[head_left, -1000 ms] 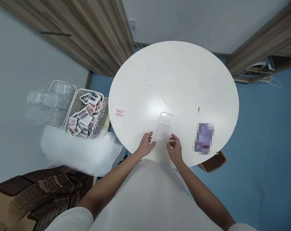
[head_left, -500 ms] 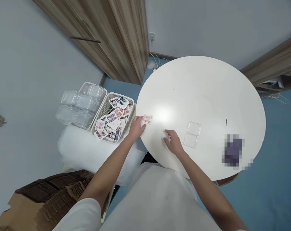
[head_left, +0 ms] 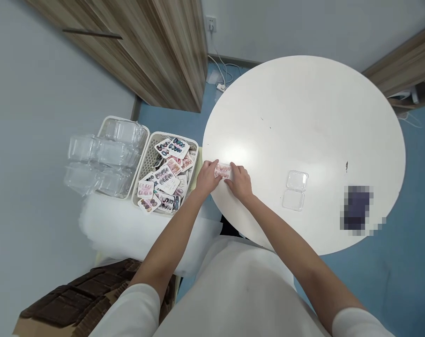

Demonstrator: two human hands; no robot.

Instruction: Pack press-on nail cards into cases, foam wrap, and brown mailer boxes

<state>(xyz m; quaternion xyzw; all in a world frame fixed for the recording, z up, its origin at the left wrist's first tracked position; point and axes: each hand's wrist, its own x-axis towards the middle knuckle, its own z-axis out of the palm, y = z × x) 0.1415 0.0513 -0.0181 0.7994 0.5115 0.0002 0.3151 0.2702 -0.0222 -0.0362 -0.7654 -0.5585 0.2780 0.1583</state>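
A small card of pink press-on nails [head_left: 223,171] is at the left edge of the round white table. My left hand [head_left: 208,177] grips its left end, thumb and fingers closed on it. At the card's right end, my right hand [head_left: 241,181] also has its thumb and fingers closed on the edge. To the right, a clear plastic case [head_left: 295,190] lies unfolded on the table, its two halves side by side. Left of my hands, a white basket [head_left: 151,154] holds many similar cards of nails [head_left: 167,178] in several colours.
Another white basket [head_left: 146,133] is piled with clear plastic cases [head_left: 115,153] in wrapping. White foam sheeting [head_left: 128,229] lies below the baskets, brown cardboard [head_left: 68,299] lower left. A blurred dark object [head_left: 357,208] lies on the white table [head_left: 317,107] at right.
My right hand has moved left from mid-table and taken hold of the card's right end. The left hand keeps its hold on the card. The view has shifted slightly.
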